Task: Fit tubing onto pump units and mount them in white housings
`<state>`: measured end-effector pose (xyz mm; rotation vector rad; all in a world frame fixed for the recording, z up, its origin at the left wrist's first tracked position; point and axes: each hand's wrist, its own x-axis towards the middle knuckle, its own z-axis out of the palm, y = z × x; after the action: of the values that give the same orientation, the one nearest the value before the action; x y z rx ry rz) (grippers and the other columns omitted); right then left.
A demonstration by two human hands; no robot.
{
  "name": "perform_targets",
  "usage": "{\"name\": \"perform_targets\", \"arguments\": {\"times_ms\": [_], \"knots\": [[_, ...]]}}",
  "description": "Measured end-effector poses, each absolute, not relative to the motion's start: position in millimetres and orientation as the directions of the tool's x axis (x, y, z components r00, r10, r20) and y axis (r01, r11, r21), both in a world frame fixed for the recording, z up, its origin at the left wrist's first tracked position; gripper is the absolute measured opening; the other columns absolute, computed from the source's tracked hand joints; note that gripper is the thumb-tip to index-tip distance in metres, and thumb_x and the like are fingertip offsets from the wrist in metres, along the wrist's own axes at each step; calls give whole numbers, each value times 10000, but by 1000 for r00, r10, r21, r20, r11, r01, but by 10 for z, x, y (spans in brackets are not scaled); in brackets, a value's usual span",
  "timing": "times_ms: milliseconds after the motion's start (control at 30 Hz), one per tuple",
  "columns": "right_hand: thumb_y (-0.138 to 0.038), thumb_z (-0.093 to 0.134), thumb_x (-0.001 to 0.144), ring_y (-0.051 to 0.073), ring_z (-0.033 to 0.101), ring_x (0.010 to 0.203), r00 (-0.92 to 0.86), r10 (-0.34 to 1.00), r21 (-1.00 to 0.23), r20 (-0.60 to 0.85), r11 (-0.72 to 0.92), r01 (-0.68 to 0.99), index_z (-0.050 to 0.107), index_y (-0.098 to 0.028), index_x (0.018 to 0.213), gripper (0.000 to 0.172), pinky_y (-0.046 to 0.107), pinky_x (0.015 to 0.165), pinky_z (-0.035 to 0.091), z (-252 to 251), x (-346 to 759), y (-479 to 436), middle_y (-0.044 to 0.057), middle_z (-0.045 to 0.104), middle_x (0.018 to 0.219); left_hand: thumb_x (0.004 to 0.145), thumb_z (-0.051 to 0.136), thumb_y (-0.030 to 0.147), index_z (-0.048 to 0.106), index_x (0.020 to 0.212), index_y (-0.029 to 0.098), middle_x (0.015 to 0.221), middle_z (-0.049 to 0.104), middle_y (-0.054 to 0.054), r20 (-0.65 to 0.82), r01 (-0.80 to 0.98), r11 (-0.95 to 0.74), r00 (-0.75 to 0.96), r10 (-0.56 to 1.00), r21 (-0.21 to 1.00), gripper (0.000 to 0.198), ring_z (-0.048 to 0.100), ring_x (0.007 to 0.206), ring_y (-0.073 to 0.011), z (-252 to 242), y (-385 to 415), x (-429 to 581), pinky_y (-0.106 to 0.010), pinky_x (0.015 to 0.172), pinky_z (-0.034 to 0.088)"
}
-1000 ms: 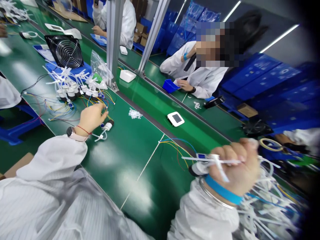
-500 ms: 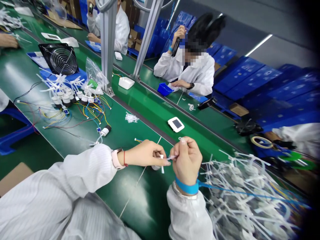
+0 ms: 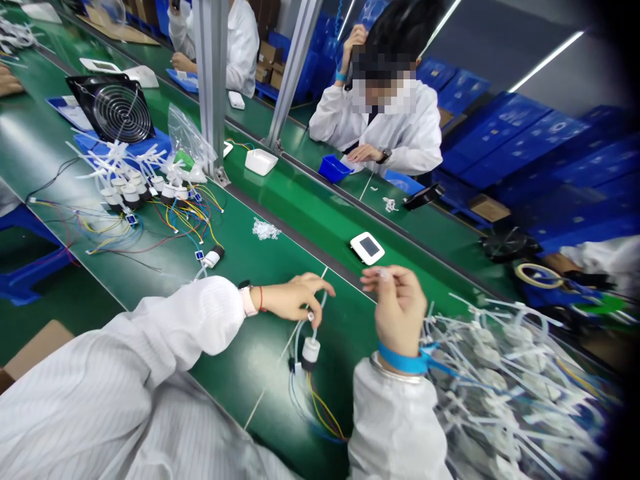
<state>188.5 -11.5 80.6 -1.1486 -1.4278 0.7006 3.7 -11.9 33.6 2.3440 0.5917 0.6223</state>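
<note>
My left hand (image 3: 295,298) has its thumb and fingers spread around the thin clear tubing of a small pump, without a firm grip that I can see. The white-and-black pump (image 3: 311,353) sits below the fingertips over the green table, with yellow, red and blue wires (image 3: 320,407) trailing from it. To the right, my right hand (image 3: 401,307) is raised with thumb and fingertips pressed together. A pale speck shows at the thumb tip, too small to name. A blue wrist strap (image 3: 403,360) circles that wrist.
Small clear rings (image 3: 265,229) lie in a pile ahead. More wired pumps (image 3: 135,190) stand at left near a black fan (image 3: 117,110). Tubed white parts (image 3: 505,380) heap at right. A white device with a screen (image 3: 367,248) is on the green belt. A co-worker (image 3: 380,120) sits opposite.
My hands have moved apart, the right one away from the tubing. My left fingers have spread, and the pump with its wires now shows below them.
</note>
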Motion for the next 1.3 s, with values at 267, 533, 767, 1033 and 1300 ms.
{"name": "perform_targets", "arguments": {"times_ms": [267, 533, 767, 1033, 1300], "knots": [[-385, 526, 799, 141, 544, 745, -59, 993, -980, 100, 109, 167, 530, -188, 756, 202, 271, 626, 441, -138, 1726, 91, 52, 597, 923, 694, 446, -19, 617, 992, 163, 1347, 299, -110, 209, 342, -388, 458, 864, 856, 389, 335, 1245, -237, -48, 131, -71, -335, 955, 388], [-361, 502, 814, 199, 491, 994, -137, 973, -949, 184, 212, 233, 523, -188, 749, 186, 347, 830, 409, -205, 1712, 72, 85, 498, 1082, 689, 664, 368, 520, 1028, 130, 955, 562, -83, 228, 559, -366, 303, 926, 744, 438, 531, 909, -220, -74, 84, 30, -353, 815, 439], [-379, 504, 812, 204, 491, 1007, -176, 969, -942, 174, 216, 256, 530, -189, 721, 212, 369, 892, 382, -167, 1687, 62, 87, 493, 1055, 805, 527, 267, 637, 866, 144, 716, 622, -1, 207, 439, -384, 398, 894, 813, 176, 542, 629, -105, -63, 144, 67, -200, 604, 391], [-387, 507, 812, 203, 485, 1014, -192, 970, -942, 151, 200, 269, 548, -192, 734, 214, 345, 851, 407, -153, 1685, 50, 89, 469, 1083, 822, 520, 288, 669, 878, 146, 780, 661, -22, 245, 427, -420, 406, 880, 801, 213, 575, 690, -122, -62, 133, 23, -205, 649, 398], [-375, 541, 787, 195, 492, 988, -160, 973, -947, 164, 201, 250, 549, -189, 731, 195, 342, 817, 432, -164, 1655, 50, 89, 474, 1039, 840, 500, 312, 676, 889, 155, 790, 670, -25, 248, 457, -437, 415, 875, 775, 241, 582, 690, -125, -85, 130, 15, -205, 643, 390]]}}
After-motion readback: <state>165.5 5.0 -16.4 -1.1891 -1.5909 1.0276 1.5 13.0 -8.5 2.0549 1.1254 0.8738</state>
